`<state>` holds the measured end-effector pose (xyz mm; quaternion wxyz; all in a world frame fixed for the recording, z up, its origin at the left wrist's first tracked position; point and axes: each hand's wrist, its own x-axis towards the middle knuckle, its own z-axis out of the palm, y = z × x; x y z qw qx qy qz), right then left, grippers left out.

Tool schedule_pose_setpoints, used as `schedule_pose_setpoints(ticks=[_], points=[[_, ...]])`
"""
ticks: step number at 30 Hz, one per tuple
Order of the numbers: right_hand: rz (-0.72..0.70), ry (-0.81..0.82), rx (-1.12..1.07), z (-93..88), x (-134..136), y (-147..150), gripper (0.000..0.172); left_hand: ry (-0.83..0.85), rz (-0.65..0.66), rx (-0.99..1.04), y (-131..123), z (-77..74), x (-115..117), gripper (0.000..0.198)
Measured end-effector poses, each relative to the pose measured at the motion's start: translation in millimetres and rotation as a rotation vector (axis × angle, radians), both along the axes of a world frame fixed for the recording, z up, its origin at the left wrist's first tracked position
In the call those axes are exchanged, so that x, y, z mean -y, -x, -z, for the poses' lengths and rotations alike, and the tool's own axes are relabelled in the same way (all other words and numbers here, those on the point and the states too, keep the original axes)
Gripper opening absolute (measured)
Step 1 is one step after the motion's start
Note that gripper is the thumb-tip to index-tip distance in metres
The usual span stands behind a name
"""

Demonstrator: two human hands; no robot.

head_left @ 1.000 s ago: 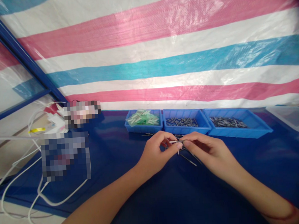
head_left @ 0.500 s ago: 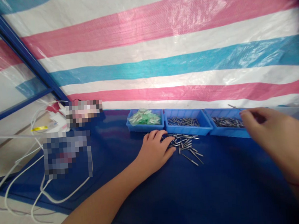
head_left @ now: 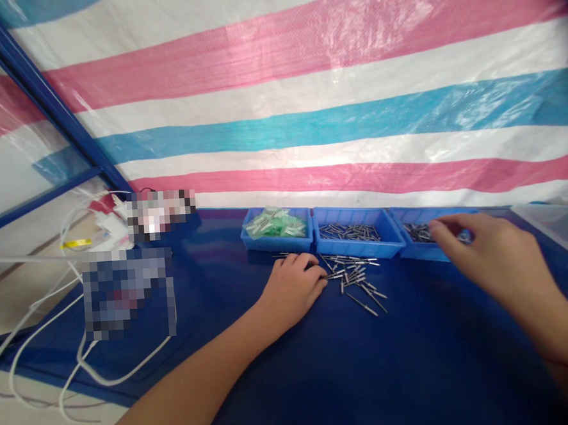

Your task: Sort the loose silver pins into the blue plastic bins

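Thin metal pins that look like blind rivets (head_left: 352,272) lie in a loose heap on the blue table. At the heap's left edge rests my left hand (head_left: 291,289), its fingers curled and drawn together; whatever is under the fingertips is hidden. My right hand (head_left: 488,248) is over the right-hand blue bin (head_left: 416,252), thumb and index finger bent together at its front. No rivet shows at those fingertips. More metal pieces (head_left: 417,232) fill that bin, partly covered by the hand. Similar rivets (head_left: 350,232) lie in the middle blue bin (head_left: 360,246).
The left blue bin (head_left: 279,243) holds small green-and-clear packets (head_left: 277,222). A clear plastic container (head_left: 554,225) stands at far right. White cables (head_left: 116,380) loop over the table's left side near blurred objects. A striped sheet (head_left: 308,131) hangs behind.
My right hand has moved left and down over the right bin; the rivet seen at its fingertips no longer shows. My left fingers have drawn closer together beside the heap.
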<state>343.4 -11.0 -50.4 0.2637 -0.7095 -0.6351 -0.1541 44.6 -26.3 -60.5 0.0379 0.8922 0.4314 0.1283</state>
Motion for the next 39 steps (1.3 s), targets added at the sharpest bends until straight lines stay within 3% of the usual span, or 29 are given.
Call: schedule_pose_setpoints(ticks=[8, 11, 15, 18, 22, 26, 34, 39], points=[[-0.299, -0.093, -0.024, 1.8, 9, 35, 0.021, 0.053, 0.069, 0.208, 3, 5.8, -10, 0.021], [-0.450, -0.075, -0.106, 0.8, 17, 55, 0.019, 0.113, 0.094, 0.390, 1, 2.3, -10, 0.019], [-0.695, 0.019, -0.228, 0.3, 32, 83, 0.015, 0.234, 0.004, 0.711, -7, -7.7, -3, 0.014], [-0.801, 0.097, -0.333, 0.9, 42, 98, 0.015, 0.356, -0.015, 0.910, -12, -11.8, 5, 0.014], [-0.813, 0.157, -0.496, 1.3, 46, 105, 0.013, 0.523, -0.029, 1.017, -15, -10.6, 8, 0.017], [-0.758, 0.182, -0.592, 0.6, 47, 107, 0.014, 0.627, -0.022, 0.973, -14, -10.1, 7, 0.022], [-0.680, 0.162, -0.775, 2.1, 47, 104, 0.014, 0.671, 0.039, 0.805, -15, -17.5, 14, 0.029], [-0.686, 0.160, -0.792, 3.6, 49, 105, 0.012, 0.692, 0.059, 0.801, -17, -14.3, 16, 0.026]])
